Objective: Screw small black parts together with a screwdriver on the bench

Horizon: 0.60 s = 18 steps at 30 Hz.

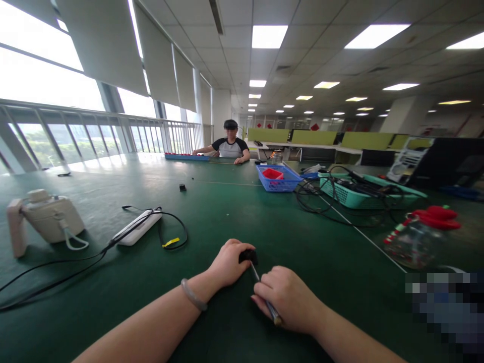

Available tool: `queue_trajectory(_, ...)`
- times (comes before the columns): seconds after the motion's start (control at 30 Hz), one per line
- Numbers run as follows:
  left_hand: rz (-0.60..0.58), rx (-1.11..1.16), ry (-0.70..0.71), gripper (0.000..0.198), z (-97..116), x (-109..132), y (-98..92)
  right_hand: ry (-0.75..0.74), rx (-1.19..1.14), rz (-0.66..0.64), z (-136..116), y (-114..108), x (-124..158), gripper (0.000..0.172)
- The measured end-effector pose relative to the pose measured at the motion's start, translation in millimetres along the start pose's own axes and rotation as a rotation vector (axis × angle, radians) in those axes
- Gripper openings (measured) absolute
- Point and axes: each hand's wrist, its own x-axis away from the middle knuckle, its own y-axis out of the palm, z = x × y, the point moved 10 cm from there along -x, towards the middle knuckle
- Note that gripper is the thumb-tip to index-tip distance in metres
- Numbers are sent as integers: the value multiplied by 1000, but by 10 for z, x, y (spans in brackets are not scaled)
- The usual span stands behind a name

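My left hand (229, 263) is closed around a small black part (248, 256) on the green table (242, 217). My right hand (287, 298) is wrapped round a thin screwdriver-like tool (264, 295); its metal shaft runs up to the black part and its handle end sticks out below my fingers. Both hands rest close together near the table's front edge. A pale bangle (193, 295) sits on my left wrist.
A white power bank with black cables (138, 228) and a cream jug-like device (49, 218) lie to the left. A blue basket (279, 179), a teal tray of cables (359, 194) and a red-lidded glass jar (419, 237) stand to the right. Another person (230, 146) sits at the far end.
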Motion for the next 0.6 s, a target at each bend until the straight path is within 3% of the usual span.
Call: queue_trajectory(0.6, -1, -7, -6, 41, 0, 5, 10, 18, -9, -63, -1, 37, -28, 15)
